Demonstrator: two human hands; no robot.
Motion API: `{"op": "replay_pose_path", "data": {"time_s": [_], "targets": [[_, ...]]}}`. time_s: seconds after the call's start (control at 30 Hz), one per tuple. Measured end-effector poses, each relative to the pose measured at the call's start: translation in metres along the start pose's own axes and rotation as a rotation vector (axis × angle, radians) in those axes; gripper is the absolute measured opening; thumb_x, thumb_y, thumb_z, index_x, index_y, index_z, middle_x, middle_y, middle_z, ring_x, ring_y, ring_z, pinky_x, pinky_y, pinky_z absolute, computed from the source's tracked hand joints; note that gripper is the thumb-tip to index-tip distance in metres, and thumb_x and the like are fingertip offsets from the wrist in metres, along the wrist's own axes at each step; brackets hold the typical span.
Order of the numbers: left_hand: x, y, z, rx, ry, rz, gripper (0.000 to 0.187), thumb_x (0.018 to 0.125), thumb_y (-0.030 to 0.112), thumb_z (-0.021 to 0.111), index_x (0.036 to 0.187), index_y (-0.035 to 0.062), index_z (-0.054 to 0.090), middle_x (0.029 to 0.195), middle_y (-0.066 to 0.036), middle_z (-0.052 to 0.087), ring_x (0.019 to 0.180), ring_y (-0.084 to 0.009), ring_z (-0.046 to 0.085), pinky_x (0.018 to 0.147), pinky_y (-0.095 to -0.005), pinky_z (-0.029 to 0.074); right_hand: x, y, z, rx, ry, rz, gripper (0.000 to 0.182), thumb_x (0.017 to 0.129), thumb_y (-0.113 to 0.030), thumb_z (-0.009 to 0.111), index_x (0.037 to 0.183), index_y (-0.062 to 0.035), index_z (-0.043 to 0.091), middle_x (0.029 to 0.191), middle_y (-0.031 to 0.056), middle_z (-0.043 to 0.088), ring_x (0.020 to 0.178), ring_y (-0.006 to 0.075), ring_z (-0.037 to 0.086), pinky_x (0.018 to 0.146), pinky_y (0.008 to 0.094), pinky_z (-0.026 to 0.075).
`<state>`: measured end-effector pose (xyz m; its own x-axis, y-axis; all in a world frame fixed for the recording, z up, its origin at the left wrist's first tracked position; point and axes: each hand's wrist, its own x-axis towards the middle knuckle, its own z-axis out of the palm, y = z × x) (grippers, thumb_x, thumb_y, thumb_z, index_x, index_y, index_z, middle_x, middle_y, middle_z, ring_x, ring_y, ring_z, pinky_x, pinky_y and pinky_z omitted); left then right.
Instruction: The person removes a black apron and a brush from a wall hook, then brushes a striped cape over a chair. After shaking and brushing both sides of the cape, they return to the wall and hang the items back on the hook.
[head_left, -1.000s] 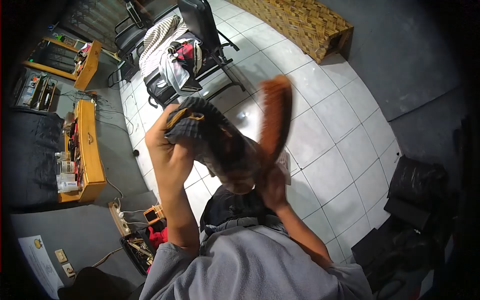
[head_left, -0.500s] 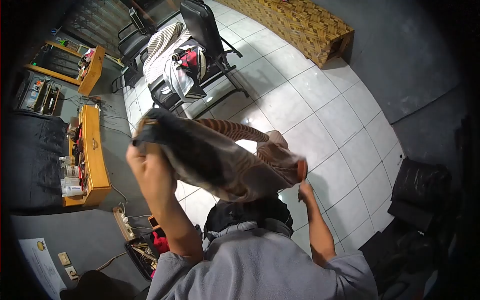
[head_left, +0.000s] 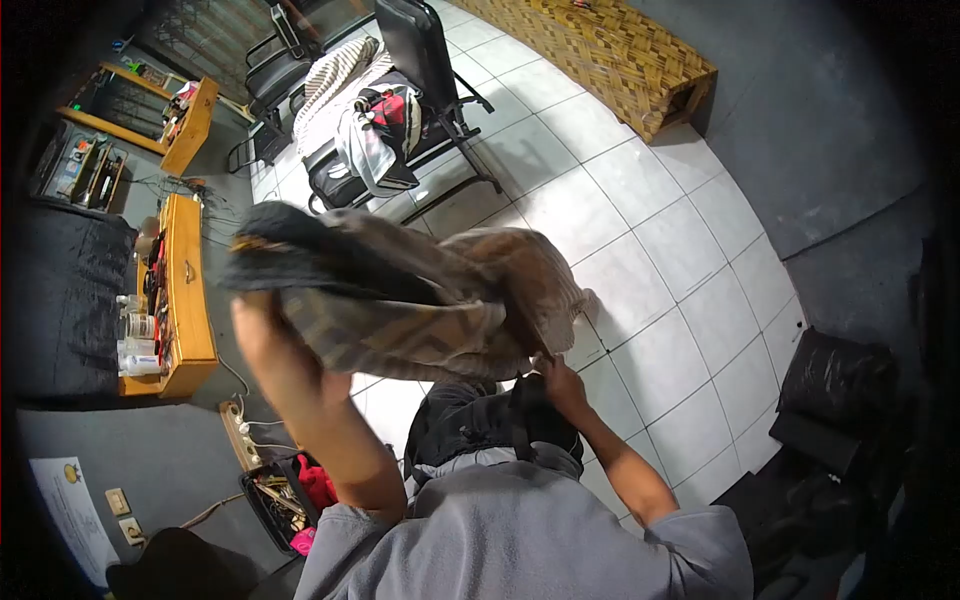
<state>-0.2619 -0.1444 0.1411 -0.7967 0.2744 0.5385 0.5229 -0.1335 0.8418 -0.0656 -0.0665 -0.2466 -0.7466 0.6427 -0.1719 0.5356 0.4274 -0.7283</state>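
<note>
We are looking down over a tiled floor [head_left: 625, 275] bearing a black chair [head_left: 415, 55]. On the chair's near side we are lifting a patterned cloth [head_left: 400, 325] — probably keeping it off the floor. Our left hand [head_left: 265, 338] is clenching its dark end; our right hand [head_left: 565, 387], farther from the chair, is meeting the lower edge — its hold we cannot tell.

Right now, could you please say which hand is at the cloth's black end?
The left hand, at the black end of the cloth; the right hand is by its lower edge.
</note>
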Motion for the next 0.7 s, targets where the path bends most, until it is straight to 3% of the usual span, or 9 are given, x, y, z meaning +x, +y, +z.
{"op": "replay_pose_path", "data": {"time_s": [0.07,0.1,0.13,0.17,0.23,0.37,0.5,0.63,0.7], "targets": [[0.005,0.005,-0.014,-0.246,0.127,-0.237,0.029,0.085,0.015,0.054,0.107,-0.0033,0.051,0.098,-0.011,0.056,0.078,-0.0158,0.057,0.066,-0.0256,0.048,-0.012,0.081,0.023,-0.349,-0.338,-0.036,0.025,0.086,-0.017,0.041,0.088,0.0042,0.054,0.07,0.0229,0.059,0.063,0.0351,0.061,0.06,0.0466,0.048],[0.006,-0.003,-0.02,-0.239,0.139,-0.237,0.029,0.085,0.015,0.054,0.107,-0.0033,0.051,0.098,-0.011,0.056,0.078,-0.0158,0.057,0.066,-0.0256,0.048,-0.013,0.099,0.028,-0.139,-0.457,0.44,0.028,0.085,-0.02,0.044,0.075,0.0023,0.057,0.068,0.0222,0.059,0.06,0.0355,0.06,0.061,0.0454,0.049],[0.006,-0.016,-0.028,-0.201,0.182,-0.359,0.028,0.084,0.012,0.053,0.108,-0.0033,0.051,0.095,-0.01,0.057,0.075,-0.0133,0.056,0.063,-0.0237,0.047,-0.032,0.162,0.063,-0.349,-0.211,0.198,0.037,0.087,-0.03,0.041,0.072,-0.0004,0.057,0.065,0.0189,0.06,0.054,0.0336,0.06,0.055,0.0427,0.049],[0.006,-0.031,-0.031,-0.174,0.22,-0.476,0.028,0.083,0.008,0.052,0.109,-0.0032,0.05,0.092,-0.009,0.057,0.072,-0.0109,0.054,0.06,-0.0219,0.045,-0.023,0.144,0.06,0.159,-0.11,0.673,0.036,0.088,-0.036,0.042,0.072,-0.0051,0.053,0.055,0.0079,0.053,0.042,0.0253,0.052,0.041,0.0374,0.042],[-0.002,-0.053,-0.023,0.084,-0.099,-0.375,0.026,0.082,0.006,0.048,0.106,-0.0039,0.053,0.079,-0.003,0.056,0.063,-0.0051,0.048,0.052,-0.0189,0.039,-0.009,0.057,0.002,0.869,-0.099,0.895,0.038,0.089,-0.044,0.04,0.071,-0.0103,0.046,0.049,-0.0016,0.036,0.036,0.0135,0.036,0.034,0.0286,0.029],[-0.003,-0.072,-0.001,0.646,-0.233,-0.355,0.026,0.073,0.003,0.046,0.095,-0.0085,0.053,0.065,-0.013,0.055,0.054,-0.0148,0.048,0.051,-0.0285,0.041,0.006,-0.112,-0.061,1.144,0.073,0.519,0.035,0.092,-0.044,0.035,0.076,-0.0128,0.041,0.055,-0.0048,0.03,0.04,0.005,0.026,0.036,0.0204,0.022],[0.012,-0.067,0.0,0.625,-0.29,-0.402,0.023,0.074,0.004,0.046,0.092,-0.0076,0.054,0.065,-0.013,0.055,0.057,-0.0148,0.049,0.055,-0.0288,0.042,0.001,-0.164,-0.048,0.626,0.239,-0.262,0.024,0.092,-0.017,0.035,0.086,0.0011,0.049,0.065,0.0151,0.048,0.06,0.0307,0.05,0.057,0.0392,0.04],[0.017,-0.042,-0.028,0.223,-0.42,-0.069,0.019,0.086,0.005,0.046,0.1,-0.0032,0.057,0.097,-0.009,0.055,0.084,-0.0128,0.054,0.072,-0.0225,0.044,0.024,-0.151,-0.005,0.298,0.131,-0.168,0.017,0.086,-0.013,0.042,0.086,0.0018,0.051,0.072,0.0222,0.056,0.068,0.0391,0.055,0.057,0.0467,0.041],[0.014,-0.038,-0.055,-0.01,-0.092,-0.298,0.021,0.086,0.001,0.044,0.103,-0.0027,0.056,0.106,-0.011,0.053,0.086,-0.0166,0.055,0.073,-0.024,0.045,0.037,-0.088,0.036,0.056,-0.065,-0.064,0.023,0.084,-0.015,0.042,0.09,0.0043,0.053,0.077,0.0241,0.059,0.076,0.0407,0.057,0.063,0.0488,0.043]]}}
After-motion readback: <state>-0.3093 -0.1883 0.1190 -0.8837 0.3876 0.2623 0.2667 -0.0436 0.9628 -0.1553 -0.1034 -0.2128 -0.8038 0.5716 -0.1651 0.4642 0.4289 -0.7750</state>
